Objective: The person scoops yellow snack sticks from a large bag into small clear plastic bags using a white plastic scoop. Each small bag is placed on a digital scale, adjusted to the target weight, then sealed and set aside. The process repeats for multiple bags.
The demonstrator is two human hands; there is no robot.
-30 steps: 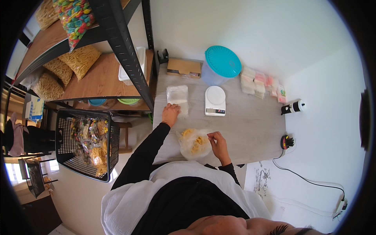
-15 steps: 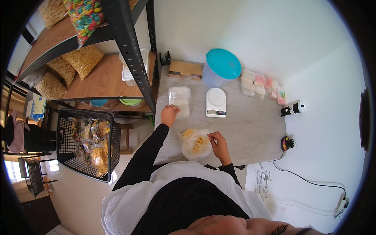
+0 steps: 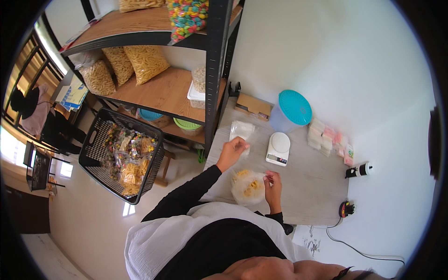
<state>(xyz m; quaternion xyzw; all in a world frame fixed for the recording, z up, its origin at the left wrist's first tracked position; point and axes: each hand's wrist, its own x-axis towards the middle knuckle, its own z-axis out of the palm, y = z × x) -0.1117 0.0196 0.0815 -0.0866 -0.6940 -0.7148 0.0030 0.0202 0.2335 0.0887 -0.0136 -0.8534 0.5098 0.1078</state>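
On the grey wood-grain table (image 3: 310, 191) I've got a clear plastic bag (image 3: 249, 195) of yellow snack pieces lying close to the wearer's body, and here's the right hand (image 3: 274, 187) at its right side, thumb and fingertips pinching the film. The left hand (image 3: 229, 153) is at the near end of the stack of clear sleeves (image 3: 242, 128), fingers bent; whether it grips one, I can't tell from here. Beyond the bag sits a white scale (image 3: 278, 148), its plate bare, and behind that a tub (image 3: 290, 112) with a teal lid, a cardboard box (image 3: 253, 105) to its left and pink and white packs (image 3: 326, 137) to its right, by the white wall. Over on my left there's a rack (image 3: 161, 91) with bulging snack bags (image 3: 142, 63), and a black basket (image 3: 93, 147) full of small packets (image 3: 130, 156) above a glossy floor (image 3: 88, 210). Now, against half a second ago: my whole view has swung, the table sliding rightward, and more of the rack and of a person in pink (image 3: 37, 112) has come in at left. That right-hand pinch hasn't let go, and the bag stays on the tabletop.
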